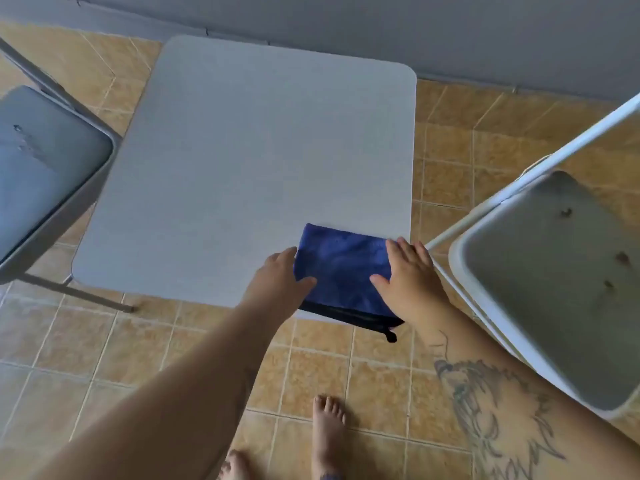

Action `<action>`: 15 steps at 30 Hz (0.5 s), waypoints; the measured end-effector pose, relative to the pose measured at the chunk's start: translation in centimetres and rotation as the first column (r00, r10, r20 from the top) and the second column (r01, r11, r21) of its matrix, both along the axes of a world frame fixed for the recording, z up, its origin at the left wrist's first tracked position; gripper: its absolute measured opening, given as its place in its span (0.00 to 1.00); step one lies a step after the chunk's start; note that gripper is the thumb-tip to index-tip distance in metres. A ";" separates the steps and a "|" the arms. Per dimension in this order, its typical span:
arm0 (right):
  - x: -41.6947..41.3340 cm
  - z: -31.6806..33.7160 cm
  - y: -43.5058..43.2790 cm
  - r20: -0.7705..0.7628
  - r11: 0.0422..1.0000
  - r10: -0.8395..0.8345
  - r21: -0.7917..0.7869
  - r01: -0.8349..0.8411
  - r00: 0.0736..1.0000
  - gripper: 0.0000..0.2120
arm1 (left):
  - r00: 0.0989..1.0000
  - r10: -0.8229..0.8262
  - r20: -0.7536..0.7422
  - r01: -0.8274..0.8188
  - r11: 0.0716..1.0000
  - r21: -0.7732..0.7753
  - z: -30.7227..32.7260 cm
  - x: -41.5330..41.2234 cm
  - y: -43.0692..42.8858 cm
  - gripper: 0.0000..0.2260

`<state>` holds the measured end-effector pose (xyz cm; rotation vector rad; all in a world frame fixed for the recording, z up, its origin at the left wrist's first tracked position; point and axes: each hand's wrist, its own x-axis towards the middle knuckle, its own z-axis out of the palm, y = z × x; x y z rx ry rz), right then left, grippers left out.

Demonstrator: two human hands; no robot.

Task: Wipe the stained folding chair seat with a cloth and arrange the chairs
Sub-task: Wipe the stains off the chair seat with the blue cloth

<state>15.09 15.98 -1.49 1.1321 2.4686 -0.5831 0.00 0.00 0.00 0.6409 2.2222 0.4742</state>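
Note:
A folded blue cloth [341,268] lies at the near right corner of a grey folding table [242,161], its dark edge hanging over the front. My left hand [280,277] rests flat on the cloth's left side, and my right hand [408,275] lies flat on its right side. Both have fingers spread and neither grips the cloth. On the right stands a white-framed folding chair [485,209] whose grey seat [554,289] carries several brown stains. A grey folding chair [41,168] stands on the left with pale marks on its seat.
The floor is tan tile [104,341]. A grey wall [415,29] runs behind the table. My bare feet [325,434] stand close to the table's front edge. The chairs flank the table closely on both sides.

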 end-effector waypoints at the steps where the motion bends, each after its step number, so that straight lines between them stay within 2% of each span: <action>1: -0.1 -0.6 0.2 -0.012 0.999 0.020 0.043 -0.020 1.000 0.35 | 0.999 0.051 -0.001 -0.051 0.998 0.021 -0.4 0.2 0.6 0.28; 4: -0.6 -1.0 0.5 -0.005 0.994 -0.013 0.105 0.014 1.000 0.34 | 0.987 0.161 0.012 -0.161 0.987 -0.010 -1.4 0.7 1.8 0.31; 6: -1.3 -0.7 0.5 0.019 0.987 0.008 0.163 -0.012 1.000 0.22 | 0.976 0.209 0.055 -0.206 0.977 -0.052 -2.0 0.4 2.3 0.25; 8: -2.0 0.0 0.5 0.007 0.980 0.029 0.195 -0.030 1.000 0.11 | 0.983 0.175 0.055 -0.171 0.983 -0.065 -1.9 -0.1 2.4 0.14; 9: -2.2 0.3 0.4 -0.021 0.984 0.015 0.177 -0.011 1.000 0.10 | 0.987 0.153 0.051 -0.150 0.987 -0.066 -1.6 -0.4 2.3 0.08; 11: -2.9 1.0 0.0 -0.087 0.995 -0.069 0.060 0.074 0.994 0.11 | 0.984 0.168 0.053 -0.166 0.986 -0.029 -1.0 -1.1 1.6 0.04; 15: -6.1 2.7 -1.9 -0.166 0.974 -0.175 -0.173 0.146 0.971 0.11 | 0.937 0.332 0.109 -0.341 0.936 0.082 1.0 -4.3 -2.1 0.07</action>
